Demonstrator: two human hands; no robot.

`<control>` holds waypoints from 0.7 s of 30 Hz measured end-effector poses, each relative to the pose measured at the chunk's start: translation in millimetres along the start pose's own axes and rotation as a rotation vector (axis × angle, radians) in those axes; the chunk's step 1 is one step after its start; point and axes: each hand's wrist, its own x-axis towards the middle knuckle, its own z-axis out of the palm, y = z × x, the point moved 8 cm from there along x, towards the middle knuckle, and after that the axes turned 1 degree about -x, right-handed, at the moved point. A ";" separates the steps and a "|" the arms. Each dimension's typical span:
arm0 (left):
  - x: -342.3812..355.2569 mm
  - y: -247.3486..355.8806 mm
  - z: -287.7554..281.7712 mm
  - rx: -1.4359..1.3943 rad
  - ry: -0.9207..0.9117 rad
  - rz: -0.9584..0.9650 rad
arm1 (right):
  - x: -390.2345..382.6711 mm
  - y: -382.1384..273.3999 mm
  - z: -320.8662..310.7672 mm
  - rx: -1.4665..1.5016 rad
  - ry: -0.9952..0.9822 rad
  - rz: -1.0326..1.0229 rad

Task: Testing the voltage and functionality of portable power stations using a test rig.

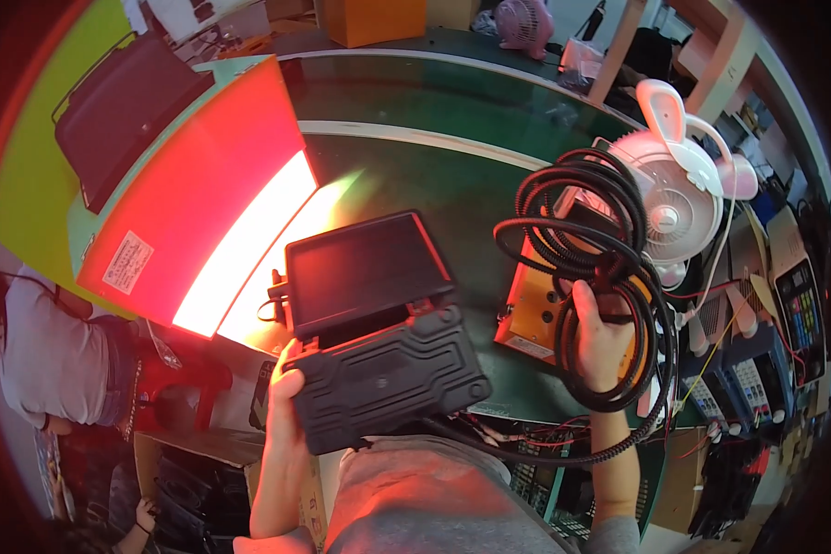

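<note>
My left hand (288, 399) is closed on the left edge of a black ribbed plastic case (392, 374). A hinged panel (369, 272) of the case stands swung up on its far side, and the inside is hidden from me. To the right, my right hand (600, 337) grips a coiled bundle of black corrugated hose (619, 240). From the coil one length loops down past my forearm and runs left toward the underside of the case. Partly hidden behind the coil is a yellow-orange box (529, 314) on the green table.
A lit red-glowing cabinet (194, 194) stands at the left on the green table (415, 171). A white fan (669, 208) and blue bench instruments (748, 388) line the right side. Loose wires (526, 439) lie along the near edge. Another person (60, 332) is at far left.
</note>
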 end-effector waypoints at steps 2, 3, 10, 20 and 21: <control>-15.4 8.2 -10.0 -0.157 0.015 -0.037 | 5.5 -64.1 20.4 -0.470 -0.095 -0.540; -20.8 25.3 -7.2 -0.051 0.034 0.053 | 12.7 -65.5 28.4 -0.396 -0.083 -0.550; 2.6 43.4 -52.3 -0.028 0.180 0.324 | 72.3 -82.9 121.2 -0.719 -0.077 -0.957; 42.0 77.1 -75.7 -0.110 0.550 0.454 | 89.5 39.6 181.7 -1.336 -0.461 -0.695; 48.0 76.8 -76.5 -0.098 0.523 0.449 | 77.1 34.5 176.5 -1.298 -0.484 -0.700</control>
